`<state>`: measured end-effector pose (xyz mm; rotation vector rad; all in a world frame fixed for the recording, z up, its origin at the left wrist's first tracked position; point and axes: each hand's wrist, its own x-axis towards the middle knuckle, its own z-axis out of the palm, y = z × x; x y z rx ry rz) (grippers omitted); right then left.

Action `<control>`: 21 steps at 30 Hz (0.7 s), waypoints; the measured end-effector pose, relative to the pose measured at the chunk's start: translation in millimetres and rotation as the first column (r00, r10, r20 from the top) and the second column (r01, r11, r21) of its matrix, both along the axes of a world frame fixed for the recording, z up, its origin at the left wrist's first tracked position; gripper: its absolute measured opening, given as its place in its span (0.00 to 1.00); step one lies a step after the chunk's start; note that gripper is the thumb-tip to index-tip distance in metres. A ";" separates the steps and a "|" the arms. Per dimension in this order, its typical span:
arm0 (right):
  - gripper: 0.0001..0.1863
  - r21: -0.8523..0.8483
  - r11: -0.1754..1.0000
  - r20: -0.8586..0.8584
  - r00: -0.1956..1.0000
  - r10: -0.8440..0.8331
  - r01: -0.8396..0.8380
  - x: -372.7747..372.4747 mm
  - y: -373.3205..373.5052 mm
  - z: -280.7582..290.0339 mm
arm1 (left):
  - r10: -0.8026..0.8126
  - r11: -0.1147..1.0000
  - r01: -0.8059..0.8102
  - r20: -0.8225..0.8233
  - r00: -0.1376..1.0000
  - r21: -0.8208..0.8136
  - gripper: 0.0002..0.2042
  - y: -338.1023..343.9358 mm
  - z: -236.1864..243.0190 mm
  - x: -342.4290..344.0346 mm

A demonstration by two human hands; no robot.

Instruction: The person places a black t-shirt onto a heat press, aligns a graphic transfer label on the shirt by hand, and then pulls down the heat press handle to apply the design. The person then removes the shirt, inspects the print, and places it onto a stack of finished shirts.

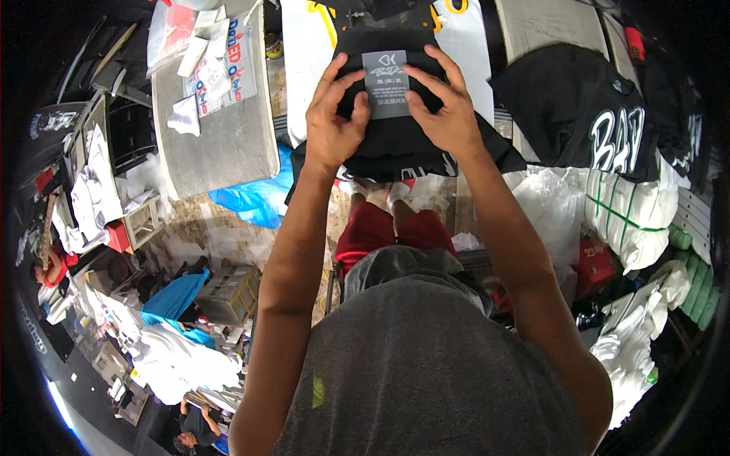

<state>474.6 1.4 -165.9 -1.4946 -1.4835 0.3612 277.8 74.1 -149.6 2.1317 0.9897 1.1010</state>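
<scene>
A small grey rectangular label sheet (386, 95) with white print lies against a black T-shirt (395, 140), square to the neck area. My left hand (336, 114) is at its left edge, forefinger near the upper corner and thumb lower down. On the opposite edge, my right hand (447, 106) mirrors this with forefinger and thumb. Both hands hold the label by its sides, the other fingers spread over the black cloth. The shirt drapes over a work surface in front of me, white lettering partly showing at its near hem. Just beyond sits a dark press-like machine part (388, 19).
To the left stands a grey padded board (217, 144) with a plastic bag and paper scraps. Another black T-shirt (570, 106) with white lettering lies over a board at right. A white tied bundle (631, 209) is below it. Blue plastic (255, 190) hangs at left. Other people are at lower left.
</scene>
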 end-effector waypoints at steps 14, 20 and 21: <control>0.22 -0.058 0.998 -0.039 0.999 -0.002 -0.001 1.7 -0.5 -1.9 | 0.002 0.996 0.002 0.043 0.999 -0.090 0.15 -3.1 1.1 2.1; 0.20 0.056 0.989 0.005 0.990 -0.139 0.139 16.2 3.9 25.6 | -0.004 0.995 0.009 0.045 0.999 -0.096 0.14 -3.3 7.4 1.4; 0.18 0.217 0.959 -0.003 0.983 -0.185 0.181 25.5 16.0 41.5 | 0.012 0.994 -0.009 0.023 1.000 -0.111 0.14 -1.2 7.5 -2.8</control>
